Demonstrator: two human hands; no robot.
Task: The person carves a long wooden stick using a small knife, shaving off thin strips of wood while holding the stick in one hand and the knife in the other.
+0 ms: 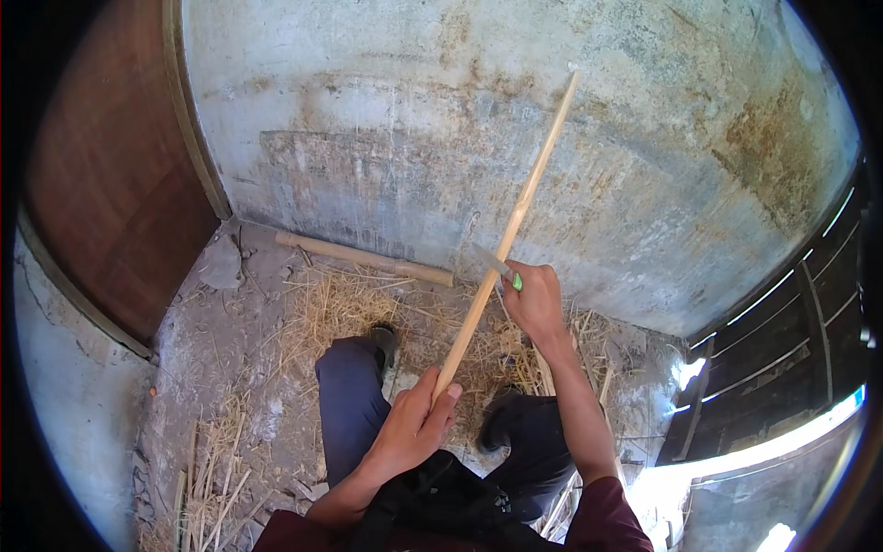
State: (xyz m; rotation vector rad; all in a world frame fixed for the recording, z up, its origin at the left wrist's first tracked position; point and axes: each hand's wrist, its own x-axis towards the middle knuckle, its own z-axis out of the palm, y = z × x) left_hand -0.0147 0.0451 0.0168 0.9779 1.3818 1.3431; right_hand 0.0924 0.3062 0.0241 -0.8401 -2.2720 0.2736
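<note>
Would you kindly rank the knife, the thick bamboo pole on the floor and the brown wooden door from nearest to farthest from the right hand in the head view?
1. Knife: held in the right hand, blade on the long stick.
2. Thick bamboo pole: on the floor by the wall, to the left.
3. Brown wooden door: far left.

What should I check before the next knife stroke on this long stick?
1. Left hand has a closed grip on the stick's lower end: ok.
2. Right hand holds the knife, blade against the stick: ok.
3. Left hand sits below the blade, apart from it: ok.
4. Which way the blade edge faces: cannot tell.
5. Legs lie under the stick, near the cutting line: not ok.
6. Footing on loose straw: cannot tell.
</note>
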